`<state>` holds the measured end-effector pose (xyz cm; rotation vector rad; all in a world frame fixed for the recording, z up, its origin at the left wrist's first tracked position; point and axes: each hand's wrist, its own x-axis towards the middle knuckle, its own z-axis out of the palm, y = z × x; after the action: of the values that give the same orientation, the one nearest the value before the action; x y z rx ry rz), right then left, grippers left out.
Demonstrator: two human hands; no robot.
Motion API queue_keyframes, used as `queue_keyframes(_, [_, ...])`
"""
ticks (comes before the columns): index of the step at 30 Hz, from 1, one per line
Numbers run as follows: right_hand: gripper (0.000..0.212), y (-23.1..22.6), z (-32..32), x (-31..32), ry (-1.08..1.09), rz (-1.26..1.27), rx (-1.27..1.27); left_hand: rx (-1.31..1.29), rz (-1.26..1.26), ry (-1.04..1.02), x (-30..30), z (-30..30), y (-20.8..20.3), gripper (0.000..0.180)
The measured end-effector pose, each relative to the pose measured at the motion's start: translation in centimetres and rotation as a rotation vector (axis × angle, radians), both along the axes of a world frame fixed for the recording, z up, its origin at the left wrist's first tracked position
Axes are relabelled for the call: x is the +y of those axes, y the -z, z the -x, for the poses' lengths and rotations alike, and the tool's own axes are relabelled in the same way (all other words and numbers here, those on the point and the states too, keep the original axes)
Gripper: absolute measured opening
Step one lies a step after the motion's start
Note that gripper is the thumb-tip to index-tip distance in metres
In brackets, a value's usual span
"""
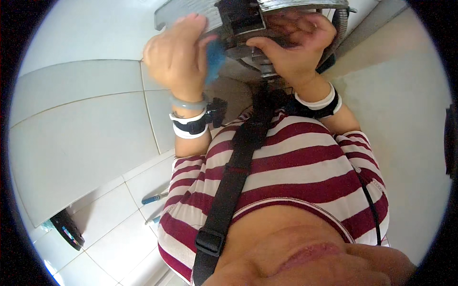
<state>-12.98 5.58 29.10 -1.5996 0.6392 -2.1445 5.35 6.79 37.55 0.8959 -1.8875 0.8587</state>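
Observation:
At the top of the head view is a metal unit with a black box-like part point(241, 18), a flat silver plate point(183, 16) and a silver edge point(305, 4). My left hand point(176, 57) is curled beside the plate, somewhat blurred. Against its thumb side is a blue cloth-like piece point(216, 61), held there; its exact kind is smeared by motion. Under the silver edge lies my right hand point(298, 45), palm showing, thumb stretched toward the black part and fingers apart in shadow. Whether the right fingertips touch the metal I cannot tell.
A dark ribbed hose point(339, 28) curves down by my right hand. Pale panels point(81, 143) stand at left, a plain wall point(405, 143) at right. On the white tiled floor point(112, 224) are a blue-handled tool point(153, 199) and a black object point(67, 229).

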Motion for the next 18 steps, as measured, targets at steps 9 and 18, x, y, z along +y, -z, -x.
queue_keyframes(9, [0.041,-4.5,2.8,0.1,-0.192,-0.429,0.495,0.020,-0.063,-0.019,1.0,2.0,-1.1,0.049])
queue_keyframes(18, [0.047,-1.9,3.4,-2.0,-0.219,-0.271,0.305,0.081,0.021,-0.073,0.0,3.8,0.1,0.056])
